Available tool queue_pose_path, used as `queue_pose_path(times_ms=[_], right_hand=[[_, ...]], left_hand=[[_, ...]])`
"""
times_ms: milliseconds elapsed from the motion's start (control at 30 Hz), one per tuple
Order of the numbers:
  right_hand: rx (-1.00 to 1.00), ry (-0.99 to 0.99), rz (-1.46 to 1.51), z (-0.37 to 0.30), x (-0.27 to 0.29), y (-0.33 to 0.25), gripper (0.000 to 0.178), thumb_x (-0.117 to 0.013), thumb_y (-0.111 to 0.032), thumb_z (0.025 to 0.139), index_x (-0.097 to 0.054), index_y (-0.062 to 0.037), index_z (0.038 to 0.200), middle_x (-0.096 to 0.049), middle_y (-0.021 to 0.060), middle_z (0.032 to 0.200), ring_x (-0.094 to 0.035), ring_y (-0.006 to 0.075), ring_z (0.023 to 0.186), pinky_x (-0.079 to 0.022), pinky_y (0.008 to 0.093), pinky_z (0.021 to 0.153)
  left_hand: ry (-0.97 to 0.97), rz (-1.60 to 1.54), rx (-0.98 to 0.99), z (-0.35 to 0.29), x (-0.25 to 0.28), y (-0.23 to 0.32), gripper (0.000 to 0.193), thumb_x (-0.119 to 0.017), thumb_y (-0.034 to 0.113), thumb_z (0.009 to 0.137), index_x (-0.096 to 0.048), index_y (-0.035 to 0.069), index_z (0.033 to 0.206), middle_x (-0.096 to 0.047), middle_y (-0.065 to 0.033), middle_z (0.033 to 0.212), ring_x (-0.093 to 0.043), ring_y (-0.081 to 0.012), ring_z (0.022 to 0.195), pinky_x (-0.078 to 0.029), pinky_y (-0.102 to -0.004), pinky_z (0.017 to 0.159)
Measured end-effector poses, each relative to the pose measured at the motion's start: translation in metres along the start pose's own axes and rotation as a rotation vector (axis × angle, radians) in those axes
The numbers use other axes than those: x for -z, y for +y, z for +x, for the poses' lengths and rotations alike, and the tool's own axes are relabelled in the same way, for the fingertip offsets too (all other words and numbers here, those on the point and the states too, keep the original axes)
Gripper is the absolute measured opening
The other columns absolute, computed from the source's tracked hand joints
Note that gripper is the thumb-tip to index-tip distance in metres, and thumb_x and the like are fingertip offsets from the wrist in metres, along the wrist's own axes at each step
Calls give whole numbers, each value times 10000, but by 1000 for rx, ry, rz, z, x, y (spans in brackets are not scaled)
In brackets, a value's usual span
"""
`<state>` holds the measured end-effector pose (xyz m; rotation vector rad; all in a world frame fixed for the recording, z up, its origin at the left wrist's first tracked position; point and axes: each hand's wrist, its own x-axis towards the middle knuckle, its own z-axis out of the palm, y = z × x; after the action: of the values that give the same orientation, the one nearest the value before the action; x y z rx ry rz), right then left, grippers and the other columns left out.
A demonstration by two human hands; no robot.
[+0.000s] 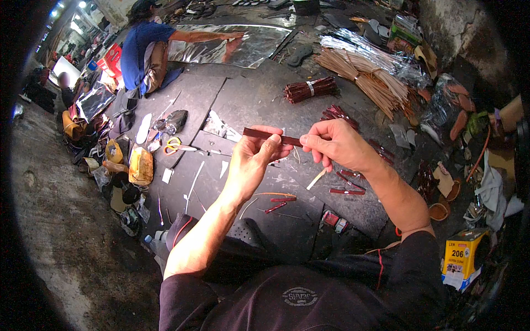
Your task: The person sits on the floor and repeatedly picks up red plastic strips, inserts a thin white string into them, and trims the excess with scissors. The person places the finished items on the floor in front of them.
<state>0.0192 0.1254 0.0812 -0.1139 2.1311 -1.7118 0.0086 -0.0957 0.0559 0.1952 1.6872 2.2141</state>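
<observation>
A flat, dark red-brown strip (289, 140) stretches between my two hands above the dark boards. My left hand (249, 166) is closed around its left part, thumb pressed on top and fingers underneath. With thumb and forefinger, my right hand (341, 144) pinches the strip's right end. A pale, thin stick (316, 179) shows just under my right fingers; whether they touch it I cannot tell. Several short red-brown strip pieces (346, 192) lie below my right forearm. Beyond my right hand is a loose pile of similar strips (338, 113).
A banded bundle of dark red strips (311, 89) and a larger tan bundle (364, 74) lie farther off. Yellow-handled scissors (172, 145) rest on the left. A co-worker (146, 52) crouches over a shiny sheet (212, 49). A yellow tin (464, 256) stands at lower right.
</observation>
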Motion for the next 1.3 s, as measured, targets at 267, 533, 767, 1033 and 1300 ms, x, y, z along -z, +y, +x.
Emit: queue_pose_path(times_ms=[267,533,767,1033,1300], right_hand=[[5,31,-36,0,-4,1,250,-634,-260,961,-674,-21,897,-648,27,680,-556,69,498,-440,231,452],[31,58,-70,2,-6,4,259,-646,-266,953,-675,-14,904,-666,38,687,-562,70,504,-450,238,460],[61,33,-74,3,-9,6,252,-666,-264,939,-679,-16,896,-669,36,681,-557,72,498,-437,243,457],[88,73,-118,5,-2,15,251,-684,-291,922,-692,-41,906,-672,42,688,-582,91,543,-444,285,485],[462,274,-445,-36,-28,6,176,-684,-193,884,-674,-36,964,-688,195,787,-693,341,706,-539,430,633]], left_hand=[[-14,23,-17,-2,1,-1,196,-555,149,1006,-547,20,1154,-641,-132,1098,-660,-199,1009,-545,-329,926],[18,222,-51,-2,-2,6,236,-665,148,939,-553,20,1103,-684,-103,1016,-660,-161,950,-528,-302,868],[75,260,-98,-3,-4,1,209,-678,91,910,-566,30,1075,-698,-83,970,-665,-145,907,-522,-277,804],[90,221,-41,6,-6,-3,291,-699,96,903,-593,29,1165,-705,-91,1023,-668,-147,920,-526,-271,816],[215,324,-265,8,-35,-8,285,-700,136,923,-605,-11,1148,-703,-112,1062,-661,-158,972,-524,-291,869]])
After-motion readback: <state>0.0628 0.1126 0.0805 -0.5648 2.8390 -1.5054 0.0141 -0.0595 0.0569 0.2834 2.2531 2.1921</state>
